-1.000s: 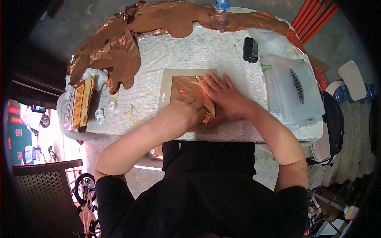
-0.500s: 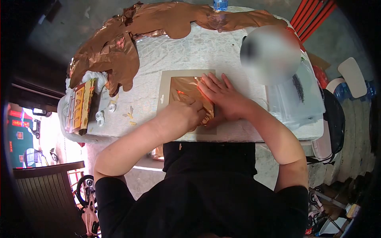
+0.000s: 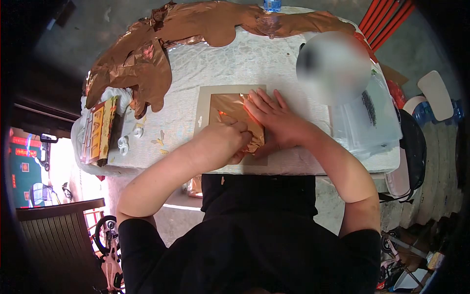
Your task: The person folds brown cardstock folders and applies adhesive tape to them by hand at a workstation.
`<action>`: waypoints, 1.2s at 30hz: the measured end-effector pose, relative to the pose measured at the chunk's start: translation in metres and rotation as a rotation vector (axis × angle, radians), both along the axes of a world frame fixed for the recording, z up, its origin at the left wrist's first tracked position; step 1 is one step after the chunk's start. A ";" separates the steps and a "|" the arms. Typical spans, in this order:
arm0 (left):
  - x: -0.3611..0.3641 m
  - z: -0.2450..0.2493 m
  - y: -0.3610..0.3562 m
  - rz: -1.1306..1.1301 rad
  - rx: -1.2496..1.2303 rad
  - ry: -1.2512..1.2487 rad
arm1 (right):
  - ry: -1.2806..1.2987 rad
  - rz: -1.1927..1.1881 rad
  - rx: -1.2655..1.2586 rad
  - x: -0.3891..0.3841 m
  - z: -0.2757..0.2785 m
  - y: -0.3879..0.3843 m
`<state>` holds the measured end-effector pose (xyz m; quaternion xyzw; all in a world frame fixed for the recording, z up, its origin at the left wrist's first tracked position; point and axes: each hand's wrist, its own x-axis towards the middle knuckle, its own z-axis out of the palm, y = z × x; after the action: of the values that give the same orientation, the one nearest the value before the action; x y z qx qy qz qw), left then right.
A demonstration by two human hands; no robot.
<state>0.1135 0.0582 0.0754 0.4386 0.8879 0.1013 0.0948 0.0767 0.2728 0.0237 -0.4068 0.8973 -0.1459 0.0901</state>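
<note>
A shiny copper-coloured foil sheet (image 3: 227, 104) lies on a grey-beige card (image 3: 203, 105) with a small cut-out at its left edge. My right hand (image 3: 276, 119) rests flat with spread fingers over the right side of the foil and card. My left hand (image 3: 229, 139) is closed, its curled fingers down against the lower middle of the foil. Whatever is between those fingers is hidden. The foil is creased beside them, near my right thumb.
Large brown foil pieces (image 3: 196, 27) curve along the far table edge. At left lie a yellow printed pack (image 3: 100, 130) and crumpled white bits (image 3: 123, 145). Clear plastic sleeves (image 3: 364, 127) and a blurred round object (image 3: 334, 68) are at right. A bottle (image 3: 272, 6) stands at the back.
My left hand has shifted slightly to the left on the foil, with its fingers still curled. My right hand stays flat in the same place.
</note>
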 end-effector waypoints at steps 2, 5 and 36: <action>0.002 -0.001 0.002 0.012 0.004 -0.011 | -0.003 0.000 0.009 0.000 0.001 0.000; 0.002 0.000 0.003 0.015 0.015 -0.010 | 0.003 0.001 0.018 -0.001 -0.001 -0.001; 0.007 -0.007 0.008 -0.020 0.034 0.095 | -0.002 0.002 0.018 -0.001 -0.002 0.000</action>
<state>0.1210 0.0657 0.0688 0.4534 0.8851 0.0943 0.0464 0.0758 0.2725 0.0215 -0.4068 0.8980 -0.1380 0.0947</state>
